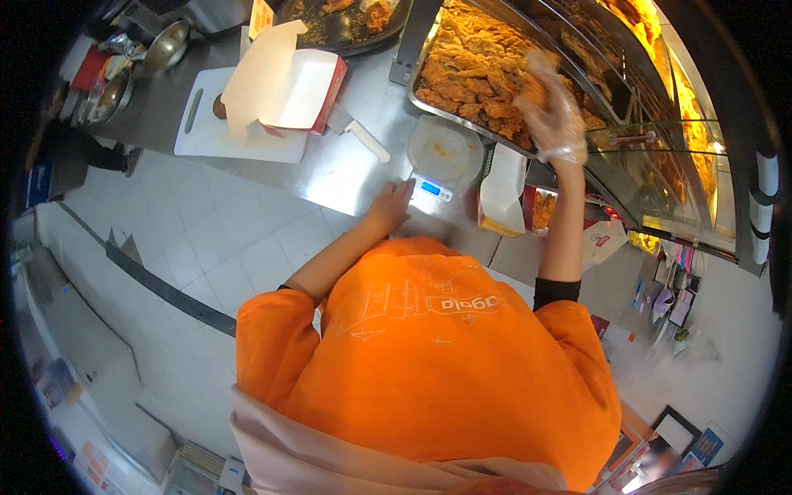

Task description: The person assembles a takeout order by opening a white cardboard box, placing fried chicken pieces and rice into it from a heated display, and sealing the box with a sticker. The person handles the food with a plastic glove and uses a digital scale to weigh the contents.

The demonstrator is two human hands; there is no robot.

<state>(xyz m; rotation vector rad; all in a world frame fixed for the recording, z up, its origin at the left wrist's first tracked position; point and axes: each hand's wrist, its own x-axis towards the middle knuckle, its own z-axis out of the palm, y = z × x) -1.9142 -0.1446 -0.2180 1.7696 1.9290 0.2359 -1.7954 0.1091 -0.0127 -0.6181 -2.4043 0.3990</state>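
Note:
My right hand (554, 114), in a clear plastic glove, is over the right part of a metal tray (445, 111) heaped with fried chicken pieces (476, 74). Its fingers are blurred at the chicken, and whether they grip a piece cannot be told. My bare left hand (391, 203) rests at the counter's edge, its fingertips by the lit display of a digital kitchen scale (432, 187). The scale's platform (444, 148) carries only crumbs and stains. Right of it stands an open paper box (502, 192), beside another box holding fried chicken (543, 209).
A white-handled knife (368, 142) lies left of the scale. Farther left, an open carton (318, 86) rests partly on a white cutting board (241, 145). A dark pan (346, 40) stands behind. The glass display case (656, 173) rises at right. Another person's arm (40, 133) shows at far left.

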